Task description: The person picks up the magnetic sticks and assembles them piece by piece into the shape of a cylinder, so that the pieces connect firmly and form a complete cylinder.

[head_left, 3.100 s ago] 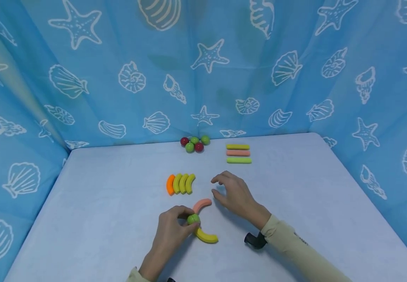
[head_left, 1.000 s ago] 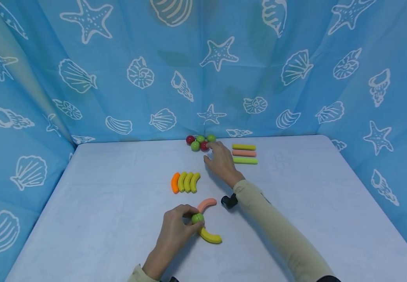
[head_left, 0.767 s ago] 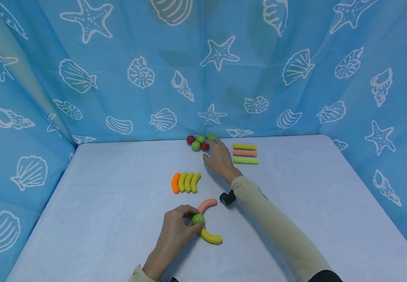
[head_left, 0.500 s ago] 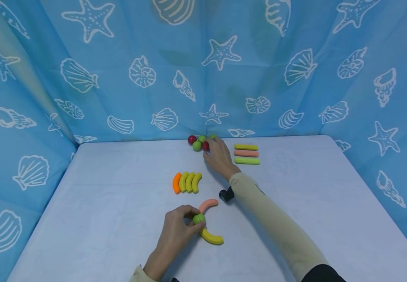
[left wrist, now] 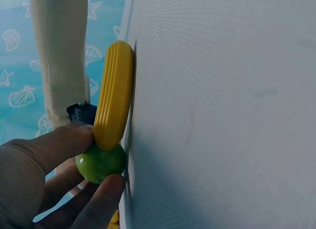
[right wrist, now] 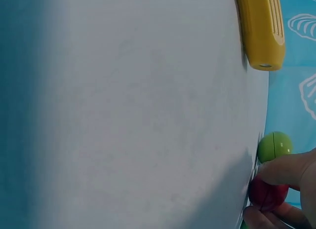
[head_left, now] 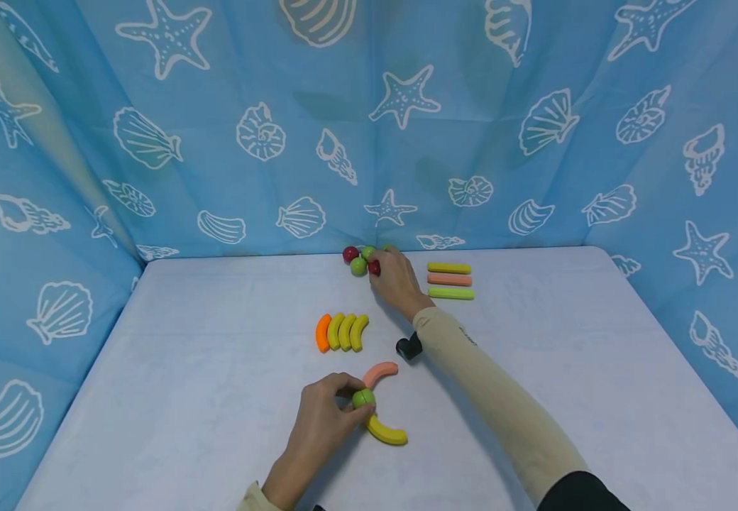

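Note:
Near the front of the table, my left hand (head_left: 327, 419) pinches a green ball (left wrist: 101, 163) between thumb and fingers. A yellow curved rod (head_left: 387, 432) meets the ball on its near side, and a pink curved rod (head_left: 381, 371) meets it on the far side. At the back edge, my right hand (head_left: 397, 278) grips a dark red ball (right wrist: 267, 191) with thumb and fingertips. Close beside that ball in the right wrist view sits another green ball (right wrist: 274, 146), largely covered by the hand in the head view.
Left of my right hand lie another red ball (head_left: 350, 254) and a green ball (head_left: 359, 266). Three straight rods (head_left: 449, 280) are stacked to its right. An orange curved rod (head_left: 323, 333) and several yellow curved rods (head_left: 348, 332) stand mid-table. A blue curtain (head_left: 305, 128) hangs behind.
My right hand has moved from beside the pink curved rod to the balls at the back and has closed on a red one. My left hand keeps its hold on the green ball.

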### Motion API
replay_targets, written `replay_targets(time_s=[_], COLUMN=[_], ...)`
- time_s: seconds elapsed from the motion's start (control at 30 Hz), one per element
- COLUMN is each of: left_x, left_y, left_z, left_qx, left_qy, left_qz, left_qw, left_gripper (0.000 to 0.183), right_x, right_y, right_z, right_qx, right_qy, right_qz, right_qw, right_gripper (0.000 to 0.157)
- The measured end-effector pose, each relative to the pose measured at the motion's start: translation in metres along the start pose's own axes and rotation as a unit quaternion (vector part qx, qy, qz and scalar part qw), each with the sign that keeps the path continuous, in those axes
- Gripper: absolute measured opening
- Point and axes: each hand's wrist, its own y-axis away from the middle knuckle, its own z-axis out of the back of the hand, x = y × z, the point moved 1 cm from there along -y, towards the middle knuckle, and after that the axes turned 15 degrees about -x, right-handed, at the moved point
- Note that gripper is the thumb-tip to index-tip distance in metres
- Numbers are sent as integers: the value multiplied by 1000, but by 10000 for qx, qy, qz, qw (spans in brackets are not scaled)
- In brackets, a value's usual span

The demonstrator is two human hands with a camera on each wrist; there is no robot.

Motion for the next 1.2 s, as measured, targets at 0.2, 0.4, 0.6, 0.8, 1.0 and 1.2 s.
replay_targets(time_s=[0.2, 0.4, 0.6, 0.8, 1.0, 1.2], left_x=[-1, -4, -4, -3, -2, -2], left_y=[-1, -2, -1, 1, 3, 4], left_z=[-2, -3, -1, -1, -1, -1], left_qx=[97, 44, 40, 49, -16, -96], left_qy=[8, -60, -224, -180, -154, -81], left_qz=[31, 24, 58, 51, -141, -191], left_qw=[9999, 10000, 9997, 9998, 9998, 9997], left_gripper=[25, 25, 26, 34, 34, 31], right_x=[-1, -3, -2, -1, -2, -8], right_y=[0, 3, 8, 21, 38, 55], right_z=[4, 11, 26, 42, 59, 77], right_qx=[78, 103, -46, -160, -209, -320], right_qy=[60, -5, -188, -195, -362, -875], right_qz=[-125, -220, -34, 80, 99, -41], right_qw=[9999, 9997, 9998, 9996, 9991, 9956], right_gripper=[25, 25, 27, 27, 26, 23])
